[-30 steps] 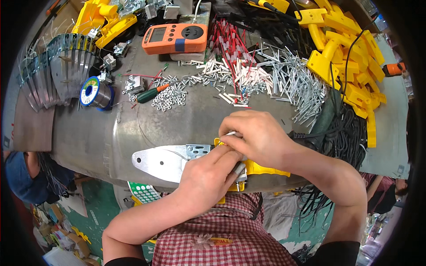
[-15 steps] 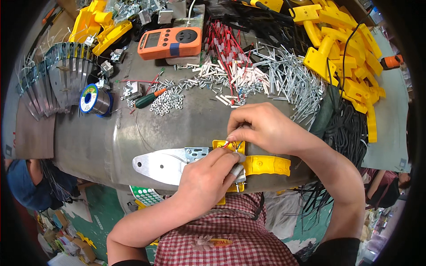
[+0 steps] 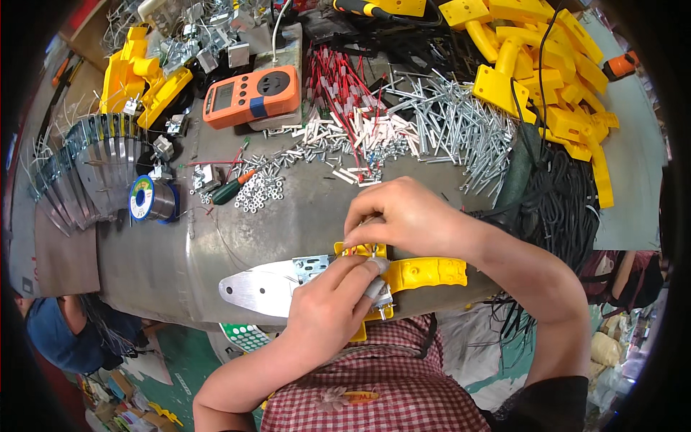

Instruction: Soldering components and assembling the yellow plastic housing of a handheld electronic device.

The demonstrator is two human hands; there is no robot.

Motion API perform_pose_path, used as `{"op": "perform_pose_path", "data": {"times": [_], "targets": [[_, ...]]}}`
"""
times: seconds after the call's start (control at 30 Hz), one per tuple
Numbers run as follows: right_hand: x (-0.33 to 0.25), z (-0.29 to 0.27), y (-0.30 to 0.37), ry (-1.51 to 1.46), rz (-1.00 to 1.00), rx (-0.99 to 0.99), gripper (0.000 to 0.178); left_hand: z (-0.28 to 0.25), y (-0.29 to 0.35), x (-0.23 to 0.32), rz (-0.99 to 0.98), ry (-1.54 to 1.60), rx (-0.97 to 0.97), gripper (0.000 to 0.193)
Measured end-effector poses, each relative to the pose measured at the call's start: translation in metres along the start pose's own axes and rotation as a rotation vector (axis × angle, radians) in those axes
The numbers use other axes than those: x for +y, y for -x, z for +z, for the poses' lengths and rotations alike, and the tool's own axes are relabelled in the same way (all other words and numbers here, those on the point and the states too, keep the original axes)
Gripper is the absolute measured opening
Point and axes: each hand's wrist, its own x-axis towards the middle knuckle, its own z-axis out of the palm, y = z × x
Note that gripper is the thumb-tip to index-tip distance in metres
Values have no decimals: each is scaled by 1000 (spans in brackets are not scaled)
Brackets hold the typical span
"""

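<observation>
Pin the yellow handle [image 3: 425, 273] with your left hand [image 3: 332, 308]; keep your right hand [image 3: 403, 216] pinching the small fastener at its twelve o'clock edge, square over the silver blade [image 3: 255, 288].

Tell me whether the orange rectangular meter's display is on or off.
Cannot tell. The orange rectangular meter lies face up on the metal bench, but its small grey screen shows no readable detail.

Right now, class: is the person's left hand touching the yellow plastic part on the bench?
Touching. The head view shows the left hand lying on the yellow plastic part, fingers pressing its near end.
</observation>
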Motion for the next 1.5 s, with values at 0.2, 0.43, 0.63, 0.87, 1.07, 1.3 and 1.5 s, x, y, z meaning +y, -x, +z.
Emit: {"op": "perform_pose_path", "data": {"times": [0.2,0.43,0.63,0.87,1.07,1.3,1.5], "targets": [[-2,-1,8,37,-127,22,16,-10,5,-2,-21,57,186,33],[-17,7,13,77,-53,101,24,-9,-7,-22,-158,45,205,21],[-11,-1,16,151,-190,67,16,-3,-5,-27,11,-92,290,18],[-5,-9,12,-140,-13,-139,14,-4,-5,-35,2,168,230,16],[-5,-18,12,-129,42,-190,15,-3,-7,-34,-58,287,204,13],[-8,-10,20,-141,49,-70,10,-1,-4,-33,-19,174,240,17],[-8,8,22,-136,48,40,10,-2,-3,-31,-45,185,243,18]]}}
